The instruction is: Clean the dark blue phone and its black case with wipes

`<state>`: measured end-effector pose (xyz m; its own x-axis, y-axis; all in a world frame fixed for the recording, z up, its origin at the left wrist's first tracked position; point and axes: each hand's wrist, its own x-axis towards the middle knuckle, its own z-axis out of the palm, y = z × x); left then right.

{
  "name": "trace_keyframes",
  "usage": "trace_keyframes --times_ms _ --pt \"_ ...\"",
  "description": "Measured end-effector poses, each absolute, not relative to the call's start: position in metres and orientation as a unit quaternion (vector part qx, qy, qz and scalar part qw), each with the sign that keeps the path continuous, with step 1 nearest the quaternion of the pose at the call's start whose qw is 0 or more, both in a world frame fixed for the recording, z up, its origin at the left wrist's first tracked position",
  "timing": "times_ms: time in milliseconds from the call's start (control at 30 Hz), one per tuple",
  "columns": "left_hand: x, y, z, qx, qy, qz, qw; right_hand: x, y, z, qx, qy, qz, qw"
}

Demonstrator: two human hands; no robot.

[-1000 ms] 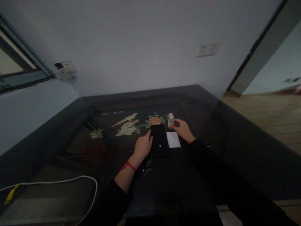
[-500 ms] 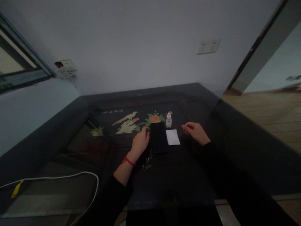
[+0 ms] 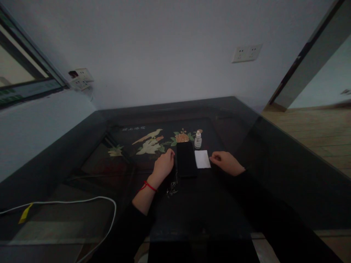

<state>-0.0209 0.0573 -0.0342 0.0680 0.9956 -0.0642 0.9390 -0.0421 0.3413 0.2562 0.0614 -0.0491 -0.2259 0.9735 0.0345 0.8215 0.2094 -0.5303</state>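
Observation:
A black phone [image 3: 187, 159] lies flat on the dark table, a silvery chain with charms [image 3: 172, 188] trailing from its lower left side. My left hand [image 3: 163, 163], with a red cord at the wrist, rests just left of the phone, its fingers curled in and nothing visible in them. Beside the phone's right edge is a folded white cloth or tissue [image 3: 202, 159]. A small clear bottle with a white cap [image 3: 197, 140] stands upright behind it. My right hand [image 3: 225, 162] is loosely closed, fingertips by the white piece's right edge; whether they touch it I cannot tell.
The table [image 3: 197, 212] has a glossy top with a bird-and-flower picture [image 3: 149, 142]. A white cable [image 3: 68, 201] with a yellow tag [image 3: 25, 214] curves across the left front. Wall sockets [image 3: 247, 53] are above the table, against a pale wall.
My right hand has come down and slightly left, closer to the white piece, with its fingers more curled. My left hand's fingers have drawn in beside the phone. The view has shifted slightly.

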Motion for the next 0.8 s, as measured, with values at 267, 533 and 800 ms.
trace_keyframes --times_ms 267,533,800 --pt "-0.0192 0.0561 -0.0324 0.72 0.677 0.071 0.134 0.2542 0.062 -0.0512 -0.599 -0.757 0.191 0.18" --pt "-0.014 0.0537 -0.0364 0.728 0.677 0.047 0.101 0.2523 0.0601 -0.051 -0.6 -0.755 0.185 0.189" --pt "-0.0136 0.0524 -0.0339 0.731 0.674 0.046 0.097 0.2484 0.0586 -0.05 -0.597 -0.748 0.153 0.247"
